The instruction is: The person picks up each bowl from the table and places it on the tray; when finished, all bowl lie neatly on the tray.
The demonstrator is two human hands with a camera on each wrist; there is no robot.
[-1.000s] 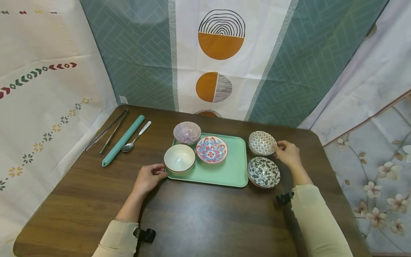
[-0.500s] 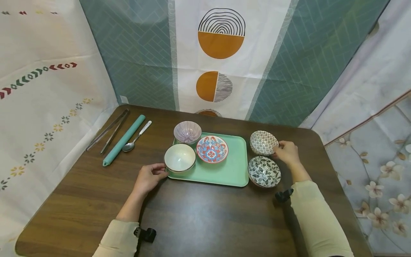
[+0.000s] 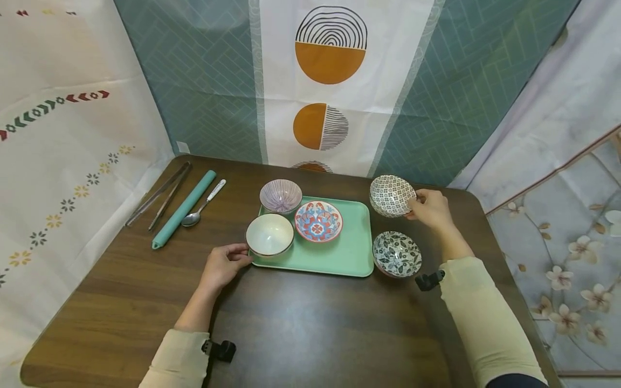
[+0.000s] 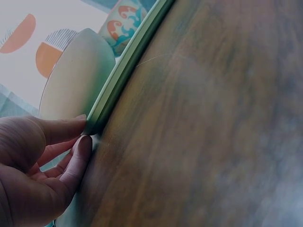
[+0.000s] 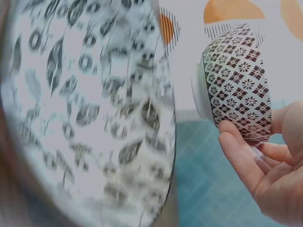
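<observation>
My right hand (image 3: 432, 209) grips the rim of a small diamond-patterned bowl (image 3: 390, 195), thumb and fingers on opposite sides of its wall in the right wrist view (image 5: 239, 82). That bowl hangs above the table, behind the leaf-patterned bowl (image 3: 397, 254). With thumb and fingertips my left hand (image 3: 222, 268) pinches the front left corner of the green tray (image 3: 356, 237), as the left wrist view shows (image 4: 113, 90). Right beside that hand a cream bowl (image 3: 269, 235) sits on the tray. A red-and-blue bowl (image 3: 318, 221) stands there too, and a purple striped bowl (image 3: 280, 195) at the back left corner.
On the table's left lie metal tongs (image 3: 162, 191), a teal rolled or tube-like thing (image 3: 184, 210) and a spoon (image 3: 204, 203). Patterned cloths hang behind and along both sides of the brown table (image 3: 291, 328).
My right hand has raised the diamond-patterned bowl up and away from the leaf-patterned one. The left hand stays at the tray corner. The head view has shifted slightly.
</observation>
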